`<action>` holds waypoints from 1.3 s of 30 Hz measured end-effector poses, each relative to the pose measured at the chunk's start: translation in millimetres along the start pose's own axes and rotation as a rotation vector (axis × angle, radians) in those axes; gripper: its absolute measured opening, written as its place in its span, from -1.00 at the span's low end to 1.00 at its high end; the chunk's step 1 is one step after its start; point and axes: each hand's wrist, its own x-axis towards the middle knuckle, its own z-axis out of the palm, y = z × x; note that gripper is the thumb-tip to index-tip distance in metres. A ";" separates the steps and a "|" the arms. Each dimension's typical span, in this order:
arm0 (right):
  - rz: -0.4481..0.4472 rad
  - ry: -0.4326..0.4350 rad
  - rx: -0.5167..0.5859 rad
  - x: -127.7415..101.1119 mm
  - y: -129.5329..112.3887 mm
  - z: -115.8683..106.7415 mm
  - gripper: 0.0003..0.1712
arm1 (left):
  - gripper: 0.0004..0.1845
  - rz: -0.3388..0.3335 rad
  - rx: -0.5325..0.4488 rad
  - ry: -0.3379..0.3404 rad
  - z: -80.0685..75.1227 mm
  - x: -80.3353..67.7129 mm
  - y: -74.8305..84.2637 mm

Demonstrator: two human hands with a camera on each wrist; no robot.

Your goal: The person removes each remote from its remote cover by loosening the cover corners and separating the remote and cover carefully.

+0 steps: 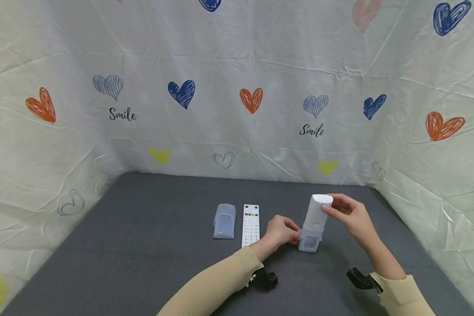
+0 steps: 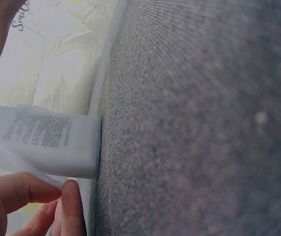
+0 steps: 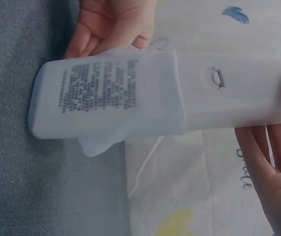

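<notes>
A white remote (image 1: 317,213) stands on end on the grey table (image 1: 142,245), back side towards me. Its lower half sits in a translucent silicone cover (image 1: 310,241). My left hand (image 1: 294,235) pinches the cover's edge low on the left side. My right hand (image 1: 329,206) grips the remote's top end. In the right wrist view the cover (image 3: 106,98) wraps the labelled end of the remote (image 3: 238,88), with a loose flap hanging below it. The left wrist view shows my fingers (image 2: 69,206) on the thin cover edge under the remote (image 2: 47,142).
A second white remote (image 1: 250,224) lies face up left of my hands, with another translucent cover (image 1: 224,220) beside it. Cloth walls printed with hearts (image 1: 237,109) close in the table at the back and on both sides.
</notes>
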 end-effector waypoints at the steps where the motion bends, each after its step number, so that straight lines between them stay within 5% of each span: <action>1: -0.002 -0.004 0.009 0.3 0.7 0.0 -0.50 | -0.87 0.000 -0.003 -0.002 0.0 -0.1 -0.2; 25: -0.065 -0.029 0.124 -1.1 2.5 -5.4 -0.63 | -0.84 0.000 -0.163 -0.058 -5.0 2.7 3.5; 39: -0.100 0.038 0.119 -0.6 -4.0 -1.8 -0.65 | -0.85 0.043 -0.099 -0.058 -7.9 0.8 9.1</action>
